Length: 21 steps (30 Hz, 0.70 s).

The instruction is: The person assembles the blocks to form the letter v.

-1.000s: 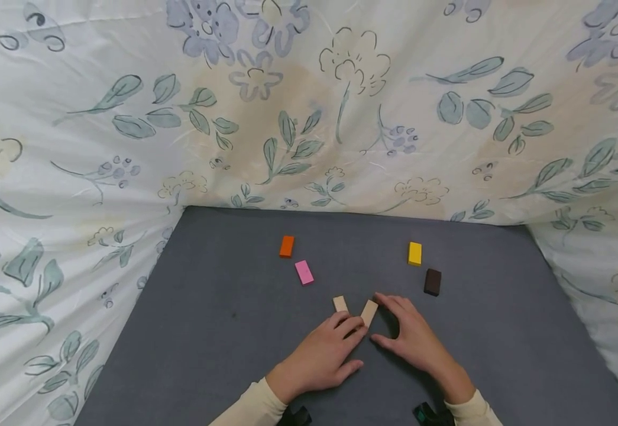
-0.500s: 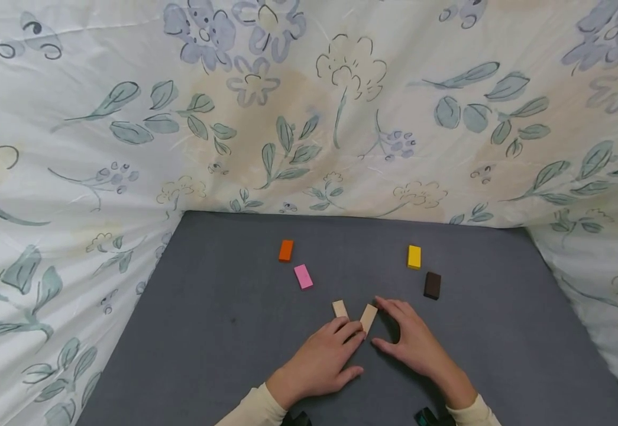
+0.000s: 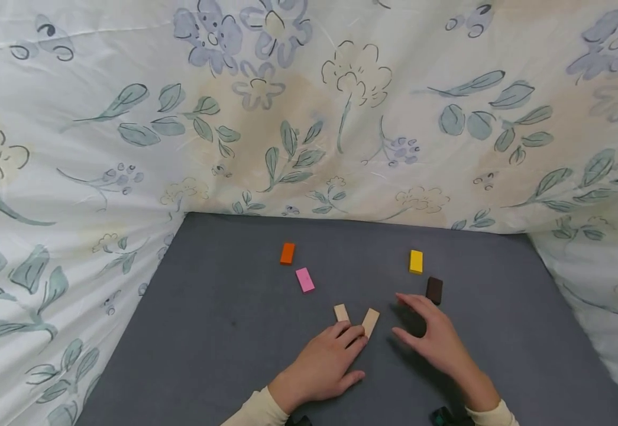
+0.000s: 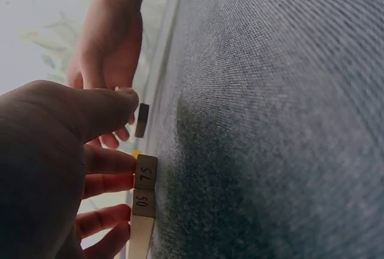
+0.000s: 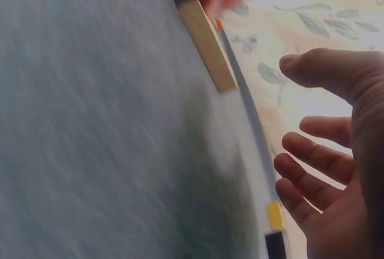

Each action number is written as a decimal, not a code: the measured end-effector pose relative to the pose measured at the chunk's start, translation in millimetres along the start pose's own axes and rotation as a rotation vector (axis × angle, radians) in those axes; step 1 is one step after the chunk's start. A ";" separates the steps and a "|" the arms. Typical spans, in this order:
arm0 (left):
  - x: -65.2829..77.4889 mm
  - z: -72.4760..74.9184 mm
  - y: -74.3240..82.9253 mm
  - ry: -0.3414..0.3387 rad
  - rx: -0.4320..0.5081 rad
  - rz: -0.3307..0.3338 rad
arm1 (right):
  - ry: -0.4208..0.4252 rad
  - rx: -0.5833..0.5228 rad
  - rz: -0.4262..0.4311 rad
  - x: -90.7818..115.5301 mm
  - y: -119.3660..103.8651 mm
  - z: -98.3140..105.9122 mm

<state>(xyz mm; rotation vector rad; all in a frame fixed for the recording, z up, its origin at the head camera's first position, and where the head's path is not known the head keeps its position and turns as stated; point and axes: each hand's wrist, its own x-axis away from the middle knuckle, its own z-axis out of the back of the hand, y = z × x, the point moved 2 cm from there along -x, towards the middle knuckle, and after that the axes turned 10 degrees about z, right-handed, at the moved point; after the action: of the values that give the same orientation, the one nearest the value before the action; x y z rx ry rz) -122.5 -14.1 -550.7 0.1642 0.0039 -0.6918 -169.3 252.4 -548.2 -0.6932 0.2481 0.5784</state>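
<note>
Two plain wooden blocks lie on the grey cloth in a V, the left block [image 3: 342,313] and the right block [image 3: 371,322] spreading apart away from me. My left hand [image 3: 322,364] rests its fingertips on their near ends, thumb held out to the side. In the left wrist view the near block ends meet and bear printed digits, one end [image 4: 146,172] above the other [image 4: 144,202]. My right hand [image 3: 442,340] hovers to the right of the blocks, thumb and fingers spread with nothing between them. Its fingers are near a dark brown block [image 3: 434,290].
Farther back lie a yellow block [image 3: 416,261] on the right, and a pink block [image 3: 305,280] and an orange block [image 3: 287,254] left of centre. A flowered cloth [image 3: 309,160] hangs behind and along the sides of the grey surface [image 3: 223,355].
My right hand has moved off the right wooden block, to the right and toward the dark brown block. The left hand has stayed on the two wooden blocks.
</note>
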 end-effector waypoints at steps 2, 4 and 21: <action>0.7 -0.6 2.1 -0.003 -0.005 -0.001 | 0.013 0.013 -0.010 1.4 3.6 7.9; 0.8 -0.1 3.0 -0.001 -0.008 0.004 | 0.022 0.020 -0.018 0.4 7.2 16.3; 1.2 0.2 5.3 -0.011 -0.008 0.026 | -0.040 0.075 -0.156 -14.4 37.0 61.8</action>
<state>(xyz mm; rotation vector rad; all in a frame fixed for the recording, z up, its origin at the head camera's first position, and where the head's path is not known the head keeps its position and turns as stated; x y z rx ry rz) -118.3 -10.9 -549.7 0.1525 -0.0062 -0.6666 -200.6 310.3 -515.8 -0.6218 0.1759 0.4319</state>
